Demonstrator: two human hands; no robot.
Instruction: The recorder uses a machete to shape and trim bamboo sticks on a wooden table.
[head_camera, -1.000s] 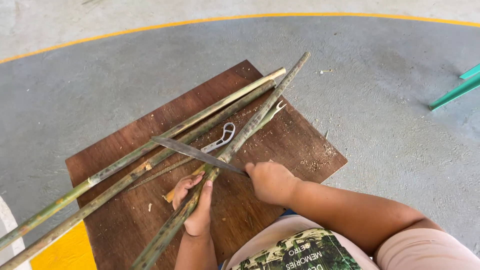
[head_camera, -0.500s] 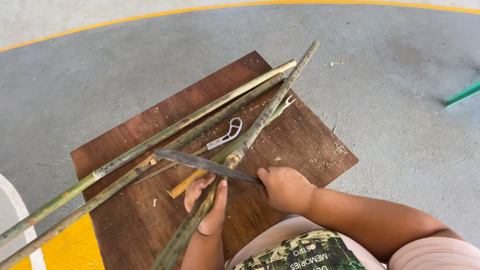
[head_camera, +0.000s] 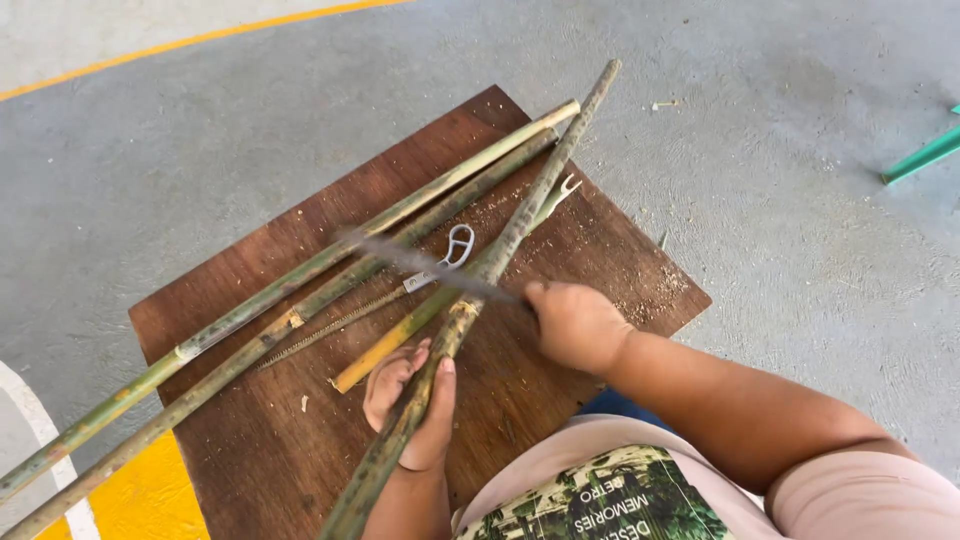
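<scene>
Here, two hands work a bamboo stick (head_camera: 480, 290) over a brown wooden board (head_camera: 250, 440).
The left hand (head_camera: 412, 408) wraps loosely around the stick; the right hand (head_camera: 572, 325) is closed tight on a knife (head_camera: 420, 262) whose blade crosses it.

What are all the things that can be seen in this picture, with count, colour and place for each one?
brown wooden board: one, dark brown, lying on the floor, under the poles.
long green bamboo poles: two, green-yellow, side by side across the board, running to the lower left.
mottled bamboo pole: one, grey-green, crossing the board, held at its near part.
short yellow bamboo piece: one, yellow, on the board near the left hand.
thin saw blade with white handle: one, on the board between the poles.
blurred knife blade: one, grey, across the mottled pole.
grey concrete floor: one, with yellow lines.
green object: one, right edge.
left hand: one, around the mottled pole.
right hand: one, holding the knife.
</scene>
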